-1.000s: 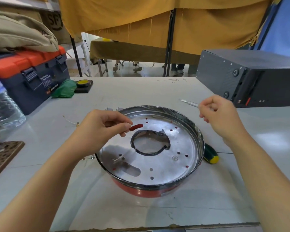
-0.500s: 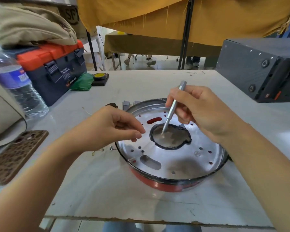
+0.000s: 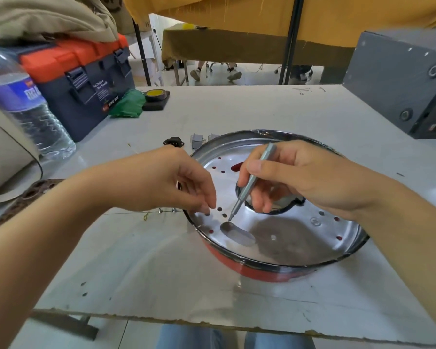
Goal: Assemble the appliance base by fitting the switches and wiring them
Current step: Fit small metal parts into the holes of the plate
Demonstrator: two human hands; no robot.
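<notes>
- My right hand (image 3: 297,180) covers much of the dark-rimmed centre opening of the round shiny metal appliance base with the red outer wall (image 3: 287,238).
- Whether my left fingertips (image 3: 207,206) pinch anything is too small to make out; they are drawn together, touching the base's plate at its left edge.
- My right thumb and fingers are curled round a slim silver screwdriver (image 3: 249,182), its tip on the plate just above the oblong slot.
- The base sits on the white table (image 3: 262,112), in front of me.
- Small grey switches (image 3: 198,141) lie just behind the base's far-left rim.
</notes>
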